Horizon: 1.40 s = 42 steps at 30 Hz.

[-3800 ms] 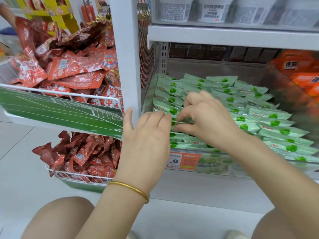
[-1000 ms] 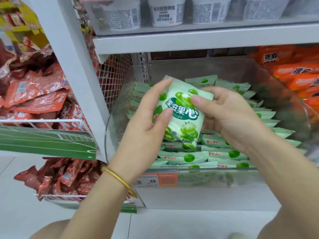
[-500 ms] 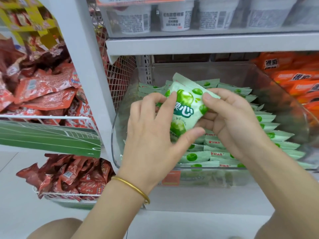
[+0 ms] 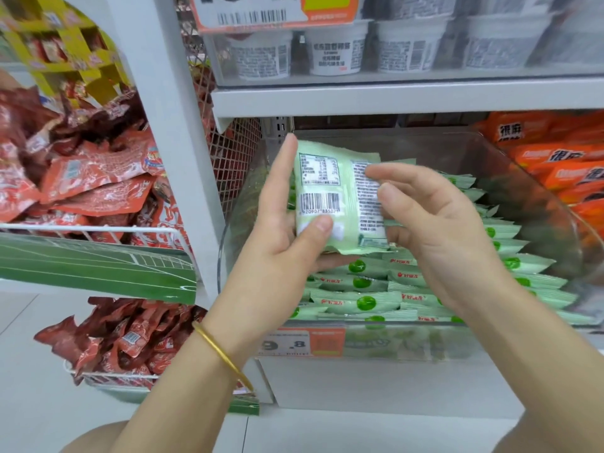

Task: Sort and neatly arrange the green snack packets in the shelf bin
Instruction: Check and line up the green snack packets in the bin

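Note:
One green snack packet [image 4: 330, 191] is held upright above the clear shelf bin [image 4: 555, 204], its back with barcode and nutrition table facing me. My left hand [image 4: 277, 243] grips it, thumb on the lower front, fingers behind and along its left edge. At the packet's right edge my right hand [image 4: 431, 223] touches it with the fingertips, the fingers relaxed. Below and behind, several green packets [image 4: 366, 302] lie in overlapping rows inside the bin.
White tubs [image 4: 336, 50] stand on the shelf above. Orange packets [image 4: 562, 165] fill the bin to the right. Red snack packets [image 4: 91, 178] heap in wire baskets on the left, past a white upright [image 4: 176, 142]. A price tag [image 4: 304, 343] hangs at the bin front.
The packet has been turned over: its printed green front faced me earlier, now its back does. My right hand has loosened to fingertips on the right edge. The view has moved closer.

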Each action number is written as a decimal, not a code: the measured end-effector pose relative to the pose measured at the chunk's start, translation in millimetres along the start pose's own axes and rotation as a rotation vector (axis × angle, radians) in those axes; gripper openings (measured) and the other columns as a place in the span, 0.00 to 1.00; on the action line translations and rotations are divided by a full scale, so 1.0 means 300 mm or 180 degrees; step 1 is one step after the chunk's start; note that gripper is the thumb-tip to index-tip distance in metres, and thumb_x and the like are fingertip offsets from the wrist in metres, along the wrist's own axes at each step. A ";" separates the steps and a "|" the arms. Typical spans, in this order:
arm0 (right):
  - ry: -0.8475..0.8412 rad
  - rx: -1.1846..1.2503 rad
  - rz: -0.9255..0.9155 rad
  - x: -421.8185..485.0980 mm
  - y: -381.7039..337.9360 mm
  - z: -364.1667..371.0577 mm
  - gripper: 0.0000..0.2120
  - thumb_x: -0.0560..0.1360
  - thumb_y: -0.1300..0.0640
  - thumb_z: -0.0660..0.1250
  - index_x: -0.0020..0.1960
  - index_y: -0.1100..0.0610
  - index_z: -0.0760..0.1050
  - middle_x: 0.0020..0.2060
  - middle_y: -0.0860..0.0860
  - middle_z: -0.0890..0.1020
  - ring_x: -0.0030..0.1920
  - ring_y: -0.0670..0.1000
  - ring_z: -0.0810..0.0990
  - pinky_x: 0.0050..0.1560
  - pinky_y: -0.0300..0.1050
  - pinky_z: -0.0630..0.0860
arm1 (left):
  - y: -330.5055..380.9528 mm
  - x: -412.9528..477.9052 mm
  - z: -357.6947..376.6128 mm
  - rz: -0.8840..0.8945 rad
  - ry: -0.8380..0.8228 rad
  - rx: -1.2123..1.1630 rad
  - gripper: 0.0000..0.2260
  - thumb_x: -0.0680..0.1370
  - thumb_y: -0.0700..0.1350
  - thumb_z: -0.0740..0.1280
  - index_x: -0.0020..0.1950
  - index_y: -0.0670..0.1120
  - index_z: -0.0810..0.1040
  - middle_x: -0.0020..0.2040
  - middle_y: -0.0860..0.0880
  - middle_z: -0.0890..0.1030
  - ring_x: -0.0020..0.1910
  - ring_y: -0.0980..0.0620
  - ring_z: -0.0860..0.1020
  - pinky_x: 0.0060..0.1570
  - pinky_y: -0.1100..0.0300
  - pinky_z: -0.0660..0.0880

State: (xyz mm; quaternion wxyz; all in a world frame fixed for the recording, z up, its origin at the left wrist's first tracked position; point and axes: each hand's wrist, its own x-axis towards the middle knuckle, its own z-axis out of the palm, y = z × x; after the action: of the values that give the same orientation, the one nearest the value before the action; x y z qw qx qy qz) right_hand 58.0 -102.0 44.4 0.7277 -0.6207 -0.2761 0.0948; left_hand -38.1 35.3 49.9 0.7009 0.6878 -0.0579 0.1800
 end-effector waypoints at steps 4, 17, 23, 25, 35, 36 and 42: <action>0.0097 0.0248 -0.0057 0.008 0.005 -0.002 0.09 0.68 0.59 0.69 0.48 0.52 0.80 0.43 0.52 0.82 0.40 0.52 0.79 0.41 0.50 0.75 | -0.005 -0.004 -0.022 -0.0169 -0.0349 -0.0197 0.29 0.75 0.38 0.66 0.71 0.61 0.62 0.72 0.50 0.67 0.64 0.47 0.74 0.57 0.48 0.76; 0.0055 0.0424 -0.0152 0.001 0.001 0.009 0.09 0.72 0.67 0.68 0.48 0.55 0.76 0.33 0.43 0.79 0.32 0.42 0.77 0.32 0.33 0.72 | -0.003 -0.014 -0.027 -0.0069 -0.0416 0.0165 0.35 0.71 0.31 0.65 0.73 0.55 0.60 0.73 0.55 0.64 0.71 0.56 0.66 0.67 0.53 0.69; -0.0220 0.0463 -0.0146 -0.003 0.003 0.022 0.12 0.69 0.64 0.70 0.51 0.56 0.74 0.42 0.51 0.78 0.38 0.48 0.80 0.38 0.42 0.79 | 0.011 -0.004 -0.018 -0.0212 0.0756 0.0035 0.19 0.78 0.33 0.61 0.62 0.55 0.68 0.59 0.42 0.77 0.49 0.48 0.82 0.42 0.56 0.80; -0.0354 0.0570 -0.0117 -0.005 0.000 0.030 0.15 0.73 0.65 0.66 0.59 0.55 0.72 0.45 0.56 0.78 0.40 0.52 0.82 0.37 0.43 0.79 | 0.021 0.000 -0.032 -0.0270 0.1158 -0.0217 0.12 0.79 0.35 0.59 0.57 0.51 0.68 0.55 0.41 0.79 0.41 0.51 0.82 0.36 0.60 0.78; -0.0239 -0.0828 -0.0792 0.002 0.015 0.041 0.17 0.65 0.60 0.73 0.51 0.46 0.78 0.61 0.46 0.74 0.61 0.41 0.74 0.50 0.35 0.75 | 0.041 -0.009 -0.041 -0.0847 0.1208 -0.0434 0.08 0.81 0.41 0.57 0.60 0.43 0.70 0.38 0.46 0.83 0.28 0.52 0.80 0.25 0.64 0.75; -0.0156 -0.0823 -0.0791 0.004 0.017 0.041 0.13 0.66 0.57 0.73 0.49 0.45 0.79 0.58 0.45 0.77 0.59 0.42 0.76 0.50 0.36 0.75 | 0.043 -0.010 -0.042 -0.0836 0.1219 -0.0397 0.10 0.82 0.43 0.55 0.60 0.42 0.69 0.40 0.46 0.83 0.28 0.50 0.80 0.25 0.63 0.74; 0.0745 -0.0847 -0.0471 0.018 0.036 0.025 0.04 0.74 0.56 0.70 0.43 0.49 0.76 0.37 0.43 0.80 0.36 0.39 0.76 0.38 0.35 0.73 | 0.013 -0.047 -0.081 0.0162 0.0932 0.3098 0.11 0.80 0.37 0.58 0.60 0.46 0.74 0.49 0.49 0.80 0.43 0.54 0.80 0.48 0.59 0.76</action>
State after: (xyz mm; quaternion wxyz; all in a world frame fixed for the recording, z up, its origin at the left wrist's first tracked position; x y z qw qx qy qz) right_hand 60.8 -90.5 36.2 0.6713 -0.6962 -0.2446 -0.0691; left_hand -56.4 56.9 48.0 0.2955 0.9005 0.1148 0.2976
